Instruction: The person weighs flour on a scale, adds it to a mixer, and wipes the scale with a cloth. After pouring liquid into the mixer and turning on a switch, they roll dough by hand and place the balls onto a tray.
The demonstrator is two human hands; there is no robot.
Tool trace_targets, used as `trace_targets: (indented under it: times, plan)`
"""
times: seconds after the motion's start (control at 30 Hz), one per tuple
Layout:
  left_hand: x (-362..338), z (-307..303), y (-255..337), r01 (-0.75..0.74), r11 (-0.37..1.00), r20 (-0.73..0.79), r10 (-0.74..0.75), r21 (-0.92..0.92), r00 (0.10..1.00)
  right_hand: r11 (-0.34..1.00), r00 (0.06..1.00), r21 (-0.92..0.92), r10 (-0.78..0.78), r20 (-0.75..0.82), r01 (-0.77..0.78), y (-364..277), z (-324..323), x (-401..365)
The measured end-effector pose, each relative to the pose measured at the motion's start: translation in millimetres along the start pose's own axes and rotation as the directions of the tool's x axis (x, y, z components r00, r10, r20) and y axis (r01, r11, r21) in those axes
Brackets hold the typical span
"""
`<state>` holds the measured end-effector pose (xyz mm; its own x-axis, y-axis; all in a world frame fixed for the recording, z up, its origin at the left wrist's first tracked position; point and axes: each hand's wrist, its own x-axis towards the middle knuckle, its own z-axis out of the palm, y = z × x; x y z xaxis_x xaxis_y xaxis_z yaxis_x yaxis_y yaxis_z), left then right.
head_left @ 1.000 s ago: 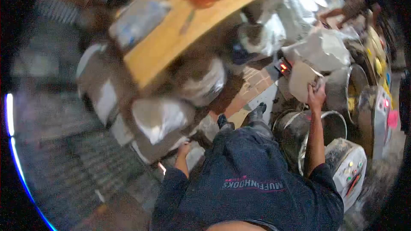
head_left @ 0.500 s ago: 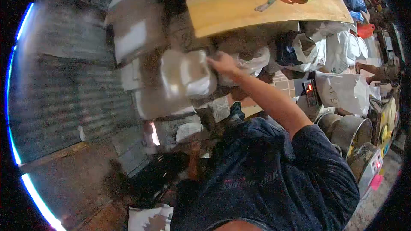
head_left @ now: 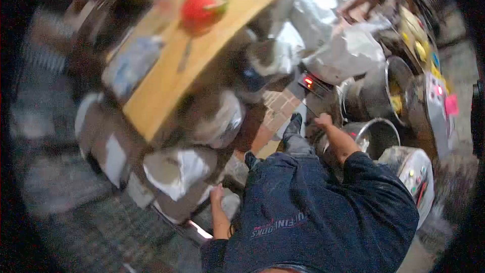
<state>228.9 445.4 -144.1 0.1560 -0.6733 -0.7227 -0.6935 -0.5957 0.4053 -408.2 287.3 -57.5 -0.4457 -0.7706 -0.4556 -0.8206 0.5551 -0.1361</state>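
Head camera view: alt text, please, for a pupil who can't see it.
Blurred view down a person's dark shirt: the right hand is out near a red display and metal drums; the left hand is lower, near a white bag. Ahead, a wooden table bears a red item.

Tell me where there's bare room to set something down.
The wooden table is bare at its near corner, bordered by the blurred knife and plastic bag. Brick-patterned floor shows between the feet and the red-lit display. It's crowded around the right hand: metal drums beside it, white sack beyond the display.
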Motion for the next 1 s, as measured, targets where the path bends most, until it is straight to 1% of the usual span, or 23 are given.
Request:
trace_targets:
  times: [0.03,0.07,0.1,0.13,0.17,0.2,0.23,0.3,0.33,0.37,0.43,0.47,0.5,0.57,0.6,0.63,0.67,0.7,0.77,0.83,0.9,0.97,1.0]
  plan:
    - [22.2,-17.9,42.0,-0.09,0.987,0.016,0.089,0.136,0.996,0.95,0.948,0.095,0.28,0.148,-0.296,55.8,-4.0,21.7]
    - [38.5,-36.6,94.3,-0.165,0.96,0.05,0.157,0.227,0.986,0.943,0.948,0.143,0.312,-0.056,-0.302,79.7,-25.9,7.5]
    - [12.2,-71.2,197.3,-0.05,0.997,0.155,0.058,-0.052,0.986,0.969,0.968,-0.021,0.245,-0.056,-0.247,156.1,4.2,51.2]
    - [67.2,-60.2,200.6,-0.14,0.91,0.291,0.266,-0.39,0.919,0.991,0.99,-0.096,0.087,-0.113,-0.098,150.5,-49.7,22.8]
    - [60.1,-71.0,272.9,-0.33,0.89,0.235,0.41,-0.316,0.881,0.903,0.961,0.333,0.275,0.033,-0.27,202.6,-41.6,46.3]
    - [54.4,-76.9,353.4,-0.106,0.959,0.389,0.207,-0.264,0.898,0.779,0.922,0.514,0.38,0.069,-0.36,212.3,-58.4,53.1]
    - [75.7,-73.0,400.2,-0.221,0.94,0.467,0.323,-0.261,0.823,0.612,0.871,0.672,0.48,0.105,-0.417,221.7,-74.9,59.2]
    - [99.0,-41.5,506.2,-0.223,0.932,0.507,0.344,-0.285,0.79,0.801,0.812,0.475,0.523,-0.26,-0.364,318.0,-4.0,141.5]
    - [104.2,-16.7,561.2,-0.302,0.915,0.519,0.402,-0.268,0.754,0.487,0.787,0.766,0.616,0.039,-0.419,289.6,-53.2,128.1]
    - [98.7,8.1,615.9,-0.369,0.9,0.539,0.435,-0.231,0.722,0.458,0.779,0.774,0.623,0.072,-0.438,291.1,-68.3,133.1]
    - [69.6,61.7,730.6,-0.579,0.814,0.611,0.432,0.053,0.664,0.074,0.821,0.996,0.571,-0.006,-0.045,293.1,-105.1,166.5]
    - [72.9,96.8,772.1,-0.711,0.686,0.598,0.507,0.157,0.621,-0.045,0.816,0.997,0.573,0.074,-0.06,285.0,-146.2,166.0]
    - [74.2,130.0,806.2,-0.804,0.538,0.595,0.569,0.253,0.568,-0.057,0.812,0.996,0.577,0.084,-0.063,277.5,-174.2,172.3]
    - [57.7,175.4,880.9,-0.747,0.662,0.551,0.604,0.055,0.576,0.007,0.777,0.97,0.597,-0.199,0.242,277.1,-220.6,199.3]
    - [38.9,191.9,913.0,-0.769,0.638,0.425,0.705,-0.031,0.568,0.012,0.783,0.971,0.589,-0.2,0.239,286.4,-226.3,219.7]
    - [25.6,208.5,938.1,-0.792,0.601,0.282,0.782,-0.108,0.555,0.142,0.747,0.929,0.558,-0.361,0.342,296.4,-222.9,246.1]
    - [34.6,224.8,952.2,-0.786,0.607,0.274,0.78,-0.113,0.563,0.268,0.694,0.858,0.505,-0.512,0.438,296.9,-223.8,268.5]
    - [48.5,242.4,962.9,-0.814,0.578,0.156,0.811,-0.057,0.564,0.275,0.699,0.855,0.492,-0.518,0.44,289.0,-231.9,279.0]
    - [62.7,268.7,982.6,-0.824,0.566,-0.006,0.825,0.017,0.566,0.364,0.423,0.909,0.804,-0.417,0.205,270.7,-248.4,287.4]
    - [104.4,295.2,986.8,-0.854,0.52,-0.039,0.853,-0.015,0.521,0.125,0.304,0.947,0.928,-0.217,0.295,270.6,-256.2,308.7]
    - [126.0,306.8,990.1,-0.856,0.515,-0.071,0.856,0.05,0.511,0.247,0.2,0.934,0.932,-0.302,0.259,282.5,-241.9,324.1]
    - [155.3,325.1,983.8,-0.913,0.375,0.033,0.922,0.158,0.385,0.298,0.261,0.954,0.924,-0.278,-0.041,265.5,-264.1,317.2]
    - [159.8,319.1,992.9,-0.909,0.388,0.018,0.919,0.154,0.395,0.312,0.275,0.949,0.917,-0.29,-0.04,277.3,-247.4,331.6]
